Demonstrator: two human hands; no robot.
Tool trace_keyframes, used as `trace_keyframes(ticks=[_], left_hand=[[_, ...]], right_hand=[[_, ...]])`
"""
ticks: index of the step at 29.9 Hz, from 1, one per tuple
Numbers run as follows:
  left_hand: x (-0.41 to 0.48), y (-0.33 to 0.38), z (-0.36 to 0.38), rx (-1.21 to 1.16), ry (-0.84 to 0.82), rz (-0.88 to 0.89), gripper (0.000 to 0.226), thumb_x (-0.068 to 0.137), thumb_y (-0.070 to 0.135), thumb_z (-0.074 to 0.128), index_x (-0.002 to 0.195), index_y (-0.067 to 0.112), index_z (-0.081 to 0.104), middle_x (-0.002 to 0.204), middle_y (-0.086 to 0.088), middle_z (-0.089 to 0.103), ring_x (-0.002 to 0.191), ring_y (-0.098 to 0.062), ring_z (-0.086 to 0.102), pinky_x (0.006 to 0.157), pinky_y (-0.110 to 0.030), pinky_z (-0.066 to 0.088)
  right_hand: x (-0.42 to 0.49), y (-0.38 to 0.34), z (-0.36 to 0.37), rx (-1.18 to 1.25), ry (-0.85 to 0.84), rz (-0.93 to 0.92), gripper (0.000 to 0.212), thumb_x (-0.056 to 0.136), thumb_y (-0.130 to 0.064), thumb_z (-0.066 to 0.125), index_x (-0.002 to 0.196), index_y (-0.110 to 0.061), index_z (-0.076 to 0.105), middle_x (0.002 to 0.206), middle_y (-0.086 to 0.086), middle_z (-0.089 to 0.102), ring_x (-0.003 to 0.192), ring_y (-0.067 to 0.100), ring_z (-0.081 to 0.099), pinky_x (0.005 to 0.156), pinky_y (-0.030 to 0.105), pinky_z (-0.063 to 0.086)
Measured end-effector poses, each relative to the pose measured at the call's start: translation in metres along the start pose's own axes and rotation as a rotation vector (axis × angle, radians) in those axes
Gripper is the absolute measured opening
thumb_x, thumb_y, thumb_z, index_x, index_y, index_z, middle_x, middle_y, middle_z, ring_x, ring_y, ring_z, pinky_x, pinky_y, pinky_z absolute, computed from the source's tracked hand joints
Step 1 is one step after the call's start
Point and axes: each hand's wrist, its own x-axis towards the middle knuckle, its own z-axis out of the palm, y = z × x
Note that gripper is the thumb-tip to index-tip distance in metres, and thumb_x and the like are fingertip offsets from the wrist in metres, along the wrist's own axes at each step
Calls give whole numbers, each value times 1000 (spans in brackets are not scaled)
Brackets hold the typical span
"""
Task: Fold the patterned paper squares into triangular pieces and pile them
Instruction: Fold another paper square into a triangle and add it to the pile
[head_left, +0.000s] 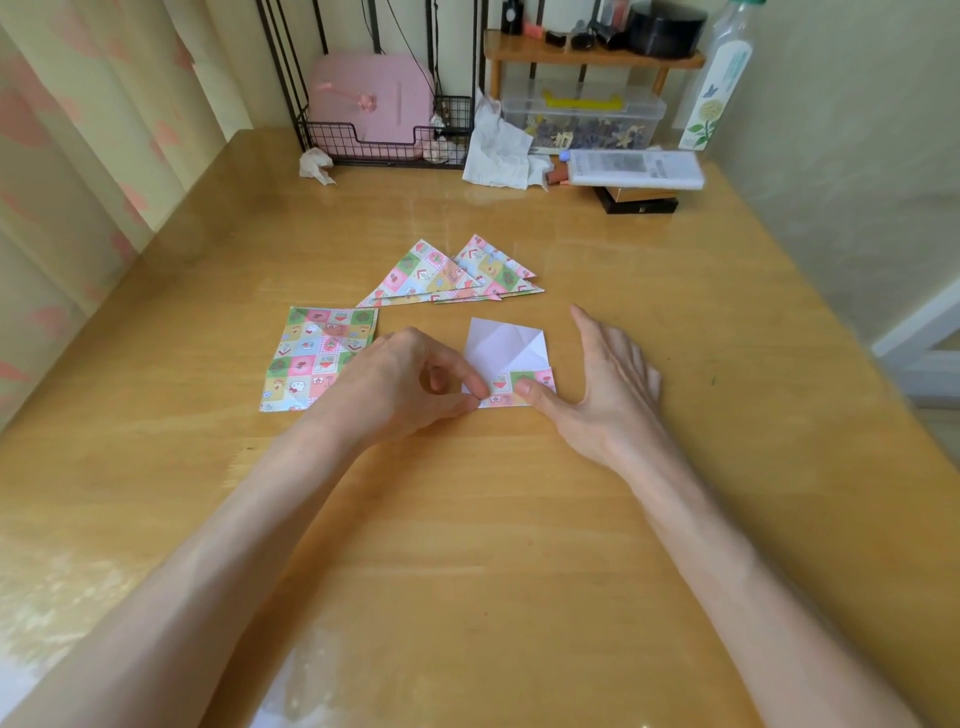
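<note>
Paper square (506, 358) white-side up, folded near edge runs left-right; left hand (400, 379) pinches corner, right hand (608, 374) flat, thumb pressing.

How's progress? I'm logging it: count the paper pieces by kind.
Folded triangular pieces: at least 2; overlapped layers hide any more
Flat patterned paper square: 1
Part-folded square, white side up: 1
Total: at least 4
</note>
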Motion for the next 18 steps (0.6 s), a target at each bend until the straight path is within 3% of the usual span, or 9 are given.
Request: trace_keyframes(ticks=[18], left_hand=[[-1,0,0,11,-6,-14,12,82,36,82,81,47,77,67,12,53,61,0,50,62,-23,39]], right_hand=[[2,3,-7,-7,-132,12,87,94,-59,60,162,-31,14,161,-10,20,150,12,13,119,35,10]])
